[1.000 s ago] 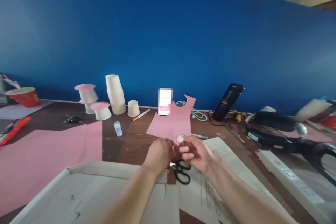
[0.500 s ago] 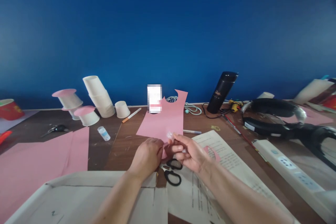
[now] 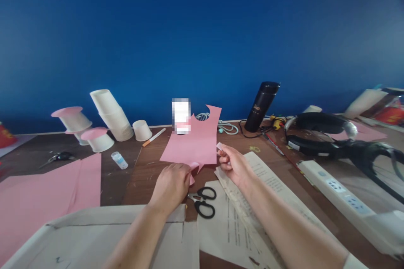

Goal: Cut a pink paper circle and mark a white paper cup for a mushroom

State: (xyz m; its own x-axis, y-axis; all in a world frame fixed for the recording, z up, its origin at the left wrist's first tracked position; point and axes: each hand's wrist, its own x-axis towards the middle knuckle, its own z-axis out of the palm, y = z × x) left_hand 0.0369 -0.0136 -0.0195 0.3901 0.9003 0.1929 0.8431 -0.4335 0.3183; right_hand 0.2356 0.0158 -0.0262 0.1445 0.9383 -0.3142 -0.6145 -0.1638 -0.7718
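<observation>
My left hand (image 3: 172,183) is closed, with its fingertips on a curled pink paper piece (image 3: 192,180) at the near edge of the large pink sheet (image 3: 195,145). That sheet has rounded cut-outs along its far edge. To the right, my right hand (image 3: 235,164) pinches a small pale, translucent piece (image 3: 219,146) between thumb and forefinger; its exact kind is unclear. Black-handled scissors (image 3: 204,202) lie between my forearms, blades partly hidden by my left hand. Printed paper sheets (image 3: 265,180) lie under my right forearm.
At the left are stacked paper cups (image 3: 112,115), cups topped with pink discs (image 3: 96,138), a small clear bottle (image 3: 119,160), a marker (image 3: 154,137) and pink paper (image 3: 47,189). A black flask (image 3: 261,107), headphones (image 3: 318,132) and a power strip (image 3: 344,206) stand rightward. White cardboard (image 3: 126,239) is in front.
My right hand has moved right and slightly up, away from my left hand, with the small pale piece. My left hand stays by the pink paper. The view has shifted slightly.
</observation>
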